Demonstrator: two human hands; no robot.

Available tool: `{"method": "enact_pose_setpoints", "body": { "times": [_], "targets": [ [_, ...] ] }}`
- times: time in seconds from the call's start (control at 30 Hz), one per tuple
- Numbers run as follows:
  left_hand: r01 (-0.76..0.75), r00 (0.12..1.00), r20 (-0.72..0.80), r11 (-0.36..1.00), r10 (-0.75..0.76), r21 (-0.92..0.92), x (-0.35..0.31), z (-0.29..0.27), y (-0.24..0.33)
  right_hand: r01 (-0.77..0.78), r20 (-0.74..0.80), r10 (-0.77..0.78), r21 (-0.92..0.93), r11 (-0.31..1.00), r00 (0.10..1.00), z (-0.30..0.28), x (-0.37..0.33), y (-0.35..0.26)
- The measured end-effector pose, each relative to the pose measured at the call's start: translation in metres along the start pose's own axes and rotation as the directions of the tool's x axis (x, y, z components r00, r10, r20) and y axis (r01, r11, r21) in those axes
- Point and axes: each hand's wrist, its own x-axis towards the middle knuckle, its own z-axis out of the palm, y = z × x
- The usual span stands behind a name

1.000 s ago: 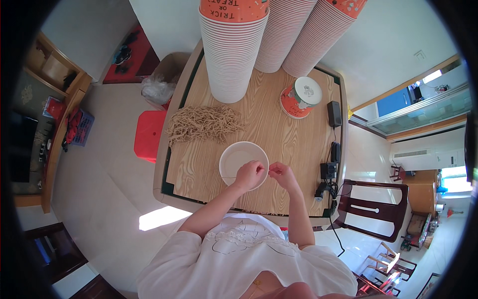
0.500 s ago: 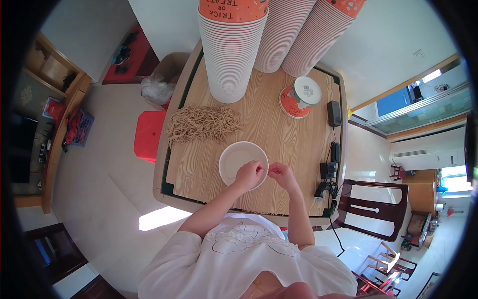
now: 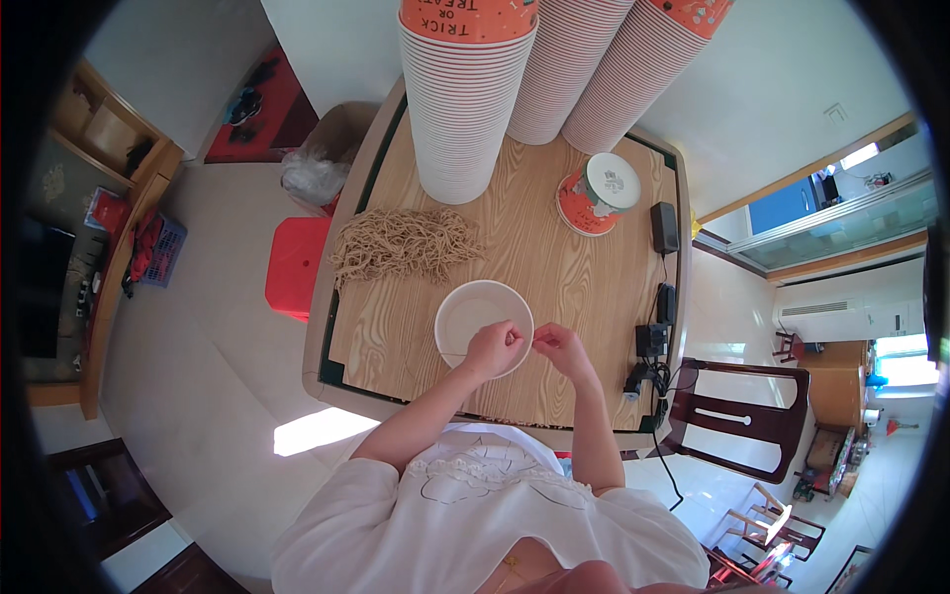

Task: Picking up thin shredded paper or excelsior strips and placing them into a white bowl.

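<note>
"Any writing in play?"

"Dark lettering on the orange band (image 3: 465,20) of the tall stack of tubs (image 3: 453,124), upside down from my side! The orange tub (image 3: 586,205) carries some too, smaller and blurred."

"What's out of sight?"

"The tops of the stacks behind, cut off by the upper edge. My left hand (image 3: 498,345) hides part of the white tub (image 3: 473,305), which sits right in front of me on the table (image 3: 569,282)."

"Which way round?"

"Mouth up, axis upright; the thin strand (image 3: 450,353) runs roughly left to right across it."

"And the grip?"

"Left fingers curled closed on the strand; right hand (image 3: 559,345) bunched just beside the rim, whether pinched shut I can't tell."
</note>
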Motion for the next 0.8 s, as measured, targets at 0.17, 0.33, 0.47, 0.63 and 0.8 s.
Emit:
{"method": "enact_pose_setpoints", "body": {
  "times": [0.17,0.33,0.47,0.63,0.8],
  "targets": [
    [-0.015,1.0,-0.026,0.984,0.01,-0.178,0.0,-0.007,0.004,0.143,-0.202,-0.15,-0.05,0.989,0.968,-0.008,-0.01,-0.044],
    [0.032,0.995,0.099,0.835,0.028,-0.549,0.011,-0.009,0.004,0.303,-0.111,-0.308,-0.059,0.951,0.945,0.001,-0.013,-0.084],
    [0.32,0.942,0.306,0.636,-0.136,-0.702,0.009,-0.022,0.008,0.37,-0.103,-0.379,-0.099,0.924,0.92,0.004,-0.012,-0.082],
    [0.44,0.898,0.404,0.381,-0.174,-0.813,0.004,-0.026,0.009,0.344,-0.144,-0.358,-0.111,0.932,0.923,0.01,-0.011,-0.083],
    [0.409,0.913,0.363,0.419,-0.187,-0.811,0.005,-0.028,0.012,0.297,-0.235,-0.319,-0.126,0.947,0.918,0.012,-0.011,-0.078]
  ]
}}
